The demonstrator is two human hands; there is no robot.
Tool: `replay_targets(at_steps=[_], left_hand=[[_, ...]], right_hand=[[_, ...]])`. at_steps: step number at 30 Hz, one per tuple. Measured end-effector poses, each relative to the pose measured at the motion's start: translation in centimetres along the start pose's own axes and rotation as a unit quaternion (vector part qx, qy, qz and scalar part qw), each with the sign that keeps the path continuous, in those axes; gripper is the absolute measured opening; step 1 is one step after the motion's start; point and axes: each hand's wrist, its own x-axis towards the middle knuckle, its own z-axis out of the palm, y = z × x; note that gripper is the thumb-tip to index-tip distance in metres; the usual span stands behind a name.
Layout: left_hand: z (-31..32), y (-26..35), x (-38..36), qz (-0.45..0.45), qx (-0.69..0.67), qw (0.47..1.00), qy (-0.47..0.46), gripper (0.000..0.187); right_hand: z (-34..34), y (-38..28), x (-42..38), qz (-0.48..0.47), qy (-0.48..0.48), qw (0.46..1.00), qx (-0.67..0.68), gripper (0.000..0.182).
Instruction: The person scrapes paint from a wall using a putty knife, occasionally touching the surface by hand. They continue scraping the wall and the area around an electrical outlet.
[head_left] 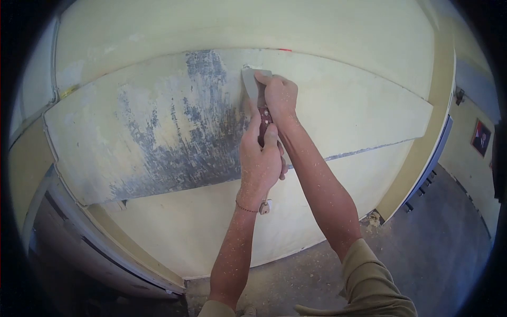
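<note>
A scraper [251, 87] with a broad metal blade and a dark reddish riveted handle is held upright against a cream-painted panel [343, 100]. My left hand [261, 161] is closed round the handle. Just above it, my right hand [280, 99] grips the scraper near its blade, the thumb lying on the metal. A few light flakes sit at the blade's upper left corner, which touches the paint. Left of the scraper, the panel shows a patchy grey area [185, 132] with streaks of cream paint. Pale flecks dot both forearms.
Cream wall [222, 227] continues above and below the panel. Pale debris lies on the grey floor [311, 274]. A door frame [132, 259] stands at lower left, and a small framed picture [481, 137] hangs at far right. A bracelet [248, 208] circles my left wrist.
</note>
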Motion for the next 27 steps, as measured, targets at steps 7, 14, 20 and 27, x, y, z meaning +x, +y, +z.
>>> replay_targets(at_steps=[7,14,20,27], left_hand=[[-0.1,1.2,0.8,-0.018,-0.002,1.000,-0.019,0.060],[-0.9,-1.0,1.5,0.038,-0.013,0.999,-0.020,0.055],[-0.8,-0.1,0.0,-0.001,-0.027,1.000,-0.013,0.055],[0.0,-0.3,0.8,0.011,-0.013,1.000,0.005,0.052]], right_hand=[[0.4,-1.2,0.5,-0.034,0.051,0.998,0.016,0.032],[0.8,-0.2,0.8,-0.110,0.065,0.991,-0.031,0.035],[-0.8,0.6,-1.8,-0.049,-0.092,0.995,-0.005,0.032],[-0.9,-1.9,-2.5,0.070,-0.198,0.962,0.173,0.029]])
